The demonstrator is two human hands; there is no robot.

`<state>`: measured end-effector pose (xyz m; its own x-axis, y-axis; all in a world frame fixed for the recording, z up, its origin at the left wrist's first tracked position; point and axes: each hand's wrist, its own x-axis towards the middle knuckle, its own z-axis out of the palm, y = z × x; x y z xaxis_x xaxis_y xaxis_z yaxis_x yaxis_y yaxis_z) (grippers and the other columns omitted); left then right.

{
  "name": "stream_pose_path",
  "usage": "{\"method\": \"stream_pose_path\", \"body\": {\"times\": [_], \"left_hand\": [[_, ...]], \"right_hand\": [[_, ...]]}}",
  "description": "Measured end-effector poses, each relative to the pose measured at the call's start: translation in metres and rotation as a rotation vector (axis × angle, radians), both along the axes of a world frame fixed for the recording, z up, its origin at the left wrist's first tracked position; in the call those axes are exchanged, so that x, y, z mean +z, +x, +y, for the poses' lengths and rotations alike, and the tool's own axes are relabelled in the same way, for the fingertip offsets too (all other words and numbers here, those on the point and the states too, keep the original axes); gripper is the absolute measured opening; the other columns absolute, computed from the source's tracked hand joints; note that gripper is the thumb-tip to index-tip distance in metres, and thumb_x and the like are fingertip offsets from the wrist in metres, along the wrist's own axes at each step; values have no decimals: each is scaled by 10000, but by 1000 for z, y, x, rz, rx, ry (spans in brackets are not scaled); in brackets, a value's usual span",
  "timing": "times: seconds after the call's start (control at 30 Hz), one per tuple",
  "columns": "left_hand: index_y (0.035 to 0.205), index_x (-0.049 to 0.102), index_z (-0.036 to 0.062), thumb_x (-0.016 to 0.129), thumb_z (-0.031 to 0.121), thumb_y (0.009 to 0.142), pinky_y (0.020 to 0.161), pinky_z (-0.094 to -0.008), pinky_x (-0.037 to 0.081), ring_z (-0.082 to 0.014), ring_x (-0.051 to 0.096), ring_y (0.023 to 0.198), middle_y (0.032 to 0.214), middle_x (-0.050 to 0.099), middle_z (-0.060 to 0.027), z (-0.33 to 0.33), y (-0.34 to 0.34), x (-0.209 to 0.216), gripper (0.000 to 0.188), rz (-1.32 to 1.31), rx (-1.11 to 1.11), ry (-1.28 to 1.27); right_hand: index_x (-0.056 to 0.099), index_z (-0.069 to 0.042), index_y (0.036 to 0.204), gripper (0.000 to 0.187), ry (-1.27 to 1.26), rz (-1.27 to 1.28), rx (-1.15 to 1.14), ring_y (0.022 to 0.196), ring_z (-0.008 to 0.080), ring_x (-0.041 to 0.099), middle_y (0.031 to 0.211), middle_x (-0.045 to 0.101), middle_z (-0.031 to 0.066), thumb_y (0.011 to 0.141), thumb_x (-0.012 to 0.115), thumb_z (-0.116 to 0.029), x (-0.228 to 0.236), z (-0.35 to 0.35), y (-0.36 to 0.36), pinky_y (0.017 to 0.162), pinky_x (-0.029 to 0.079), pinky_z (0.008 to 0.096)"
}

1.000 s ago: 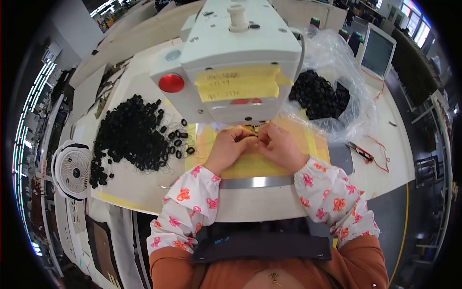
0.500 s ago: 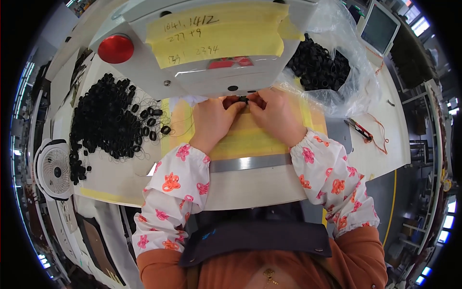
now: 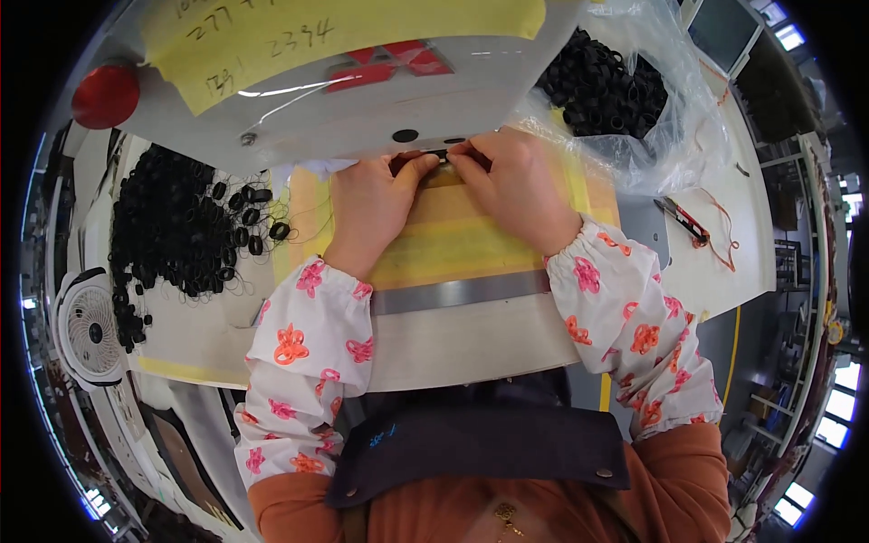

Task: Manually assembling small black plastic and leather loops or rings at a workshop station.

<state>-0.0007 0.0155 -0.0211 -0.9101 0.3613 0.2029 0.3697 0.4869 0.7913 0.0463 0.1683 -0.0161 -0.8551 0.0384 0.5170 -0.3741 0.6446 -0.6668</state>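
Both hands meet under the front of a pale grey sewing machine (image 3: 362, 113). My left hand (image 3: 376, 199) is closed, with thumb and forefinger pinching one side of a small black loop (image 3: 443, 156). On its other side my right hand (image 3: 513, 185) pinches the same loop, fingers curled. Most of the loop is hidden by the fingertips and the machine. Yellow tape (image 3: 453, 244) covers the work surface beneath my hands.
A pile of black loops (image 3: 167, 217) with loose threads lies at left, beside a white fan (image 3: 90, 328). At right are a clear plastic bag (image 3: 692, 136) of black loops (image 3: 615, 90) and a cutter (image 3: 683, 222) with an orange cord. A metal strip (image 3: 462, 291) borders the taped area.
The view has shifted, so the machine looms larger and further left. My hands stay together at the machine, still pinching the small black loop.
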Motion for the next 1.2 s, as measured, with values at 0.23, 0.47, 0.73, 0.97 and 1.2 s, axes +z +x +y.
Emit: {"method": "stream_pose_path", "body": {"times": [0.23, 0.47, 0.73, 0.97, 1.2], "left_hand": [[818, 657, 22, 627, 244, 748, 601, -285, 443, -199, 596, 619, 673, 633, -87, -2, -2, -1, 234, -75, 13, 26], [832, 665, 46, 613, 352, 742, 593, -286, 450, -199, 610, 624, 666, 636, -81, -1, -2, 3, 323, -103, 41, -84], [818, 676, 94, 596, 351, 759, 572, -299, 453, -216, 607, 613, 675, 640, -67, -2, -2, 4, 275, -9, 34, -187], [819, 661, 116, 602, 348, 756, 548, -314, 443, -204, 598, 619, 701, 634, -38, -9, -9, -3, 247, 34, -16, -135], [810, 660, 99, 620, 355, 739, 548, -309, 435, -197, 591, 603, 680, 632, -36, -10, -6, -3, 269, -27, 10, -139]], "right_hand": [[606, 42, 748, 104, 2, -27, -25, 579, 251, 592, 664, 604, 161, 711, 624, -53, 0, 1, -2, 536, 461, 305], [520, 34, 669, 66, -40, -7, -1, 594, 346, 539, 616, 547, 182, 694, 570, -1, 2, 1, -4, 542, 432, 382], [535, 35, 660, 60, 6, -47, -6, 575, 335, 550, 607, 557, 180, 679, 577, -4, 5, 3, -6, 531, 440, 368], [535, 34, 660, 57, 37, -118, -10, 571, 329, 556, 609, 562, 178, 681, 571, -4, 11, -1, -7, 531, 444, 369], [537, 31, 657, 48, 47, -103, -29, 566, 327, 553, 607, 562, 175, 674, 571, 1, 9, -1, -4, 532, 442, 366]]}}
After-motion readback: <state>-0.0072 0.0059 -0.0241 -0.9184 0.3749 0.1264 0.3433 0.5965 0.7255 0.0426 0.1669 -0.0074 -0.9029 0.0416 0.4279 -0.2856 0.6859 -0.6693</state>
